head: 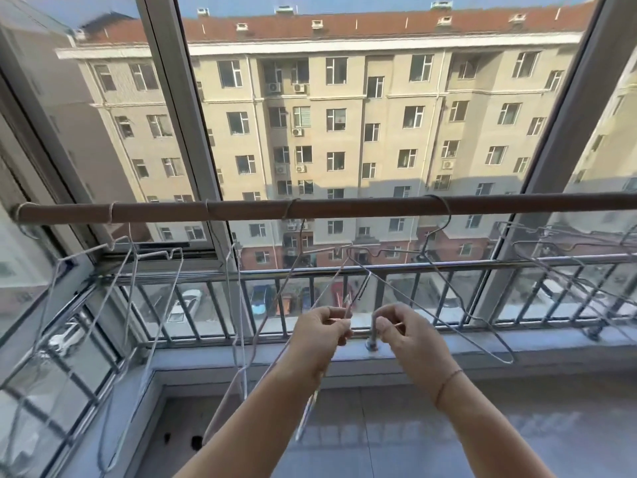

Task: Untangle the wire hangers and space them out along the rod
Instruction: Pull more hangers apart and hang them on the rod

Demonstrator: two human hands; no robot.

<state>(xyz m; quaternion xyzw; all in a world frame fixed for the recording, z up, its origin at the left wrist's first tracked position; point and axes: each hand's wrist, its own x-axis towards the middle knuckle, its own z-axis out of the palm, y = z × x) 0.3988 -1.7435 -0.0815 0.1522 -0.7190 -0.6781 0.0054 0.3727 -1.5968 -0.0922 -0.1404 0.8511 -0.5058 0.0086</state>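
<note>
1. The left hand [322, 327] is raised below the rod [344, 207], thumb and curled fingers pinched on a thin wire.
2. The right hand [406, 331] is just beside it, apart from it, pinching a wire in the same way. A thin bracelet [448, 381] circles its wrist.
3. Two hands, one brown rod running level across the window.
4. Four hooks plainly loop over the rod: the leftmost hanger [112, 212], the second hanger [206, 208] hanging edge-on, the third hanger [292, 207] and the fourth hanger [444, 205].
5. The third and fourth hangers swing toward the hands, and their wires cross just above the fingers. Which wire each hand has, I cannot tell.
6. More hangers [568, 267] lie bunched at the far right; their number is unclear, and so is whether the left wires make one hanger or two.
7. Behind them runs one metal railing [448, 263].
</note>
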